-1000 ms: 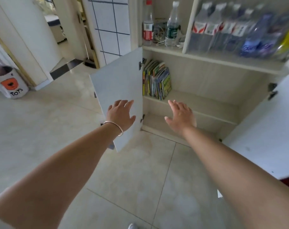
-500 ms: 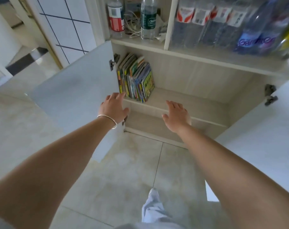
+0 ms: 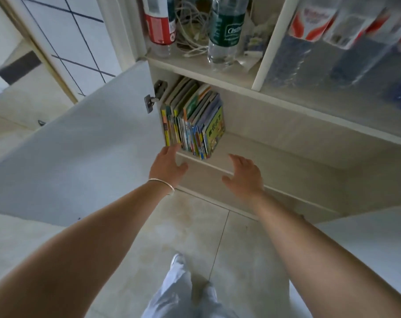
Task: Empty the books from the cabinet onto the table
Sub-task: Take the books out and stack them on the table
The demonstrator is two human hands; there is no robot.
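Both bare hands reach forward with relaxed, spread fingers, holding nothing. The left hand [image 3: 167, 165], a thin silver bangle [image 3: 162, 182] at its wrist, has fingertips just at the foot of a leaning row of thin colourful picture books [image 3: 193, 124] on the pale wooden cabinet shelf [image 3: 275, 154]. The right hand [image 3: 244, 174] hovers just beside. Gripped loosely, the slim books could fan out and spill to the tiled floor [image 3: 195, 226].

Both arms stretched forward, forearms bare. Left hand [image 3: 168, 165] raised, fingers [image 3: 172, 149] straight and together, thumb splayed, thin bangle at wrist. Right hand [image 3: 245, 175] level beside it, well apart, fingers relaxed, palm down, holding nothing.
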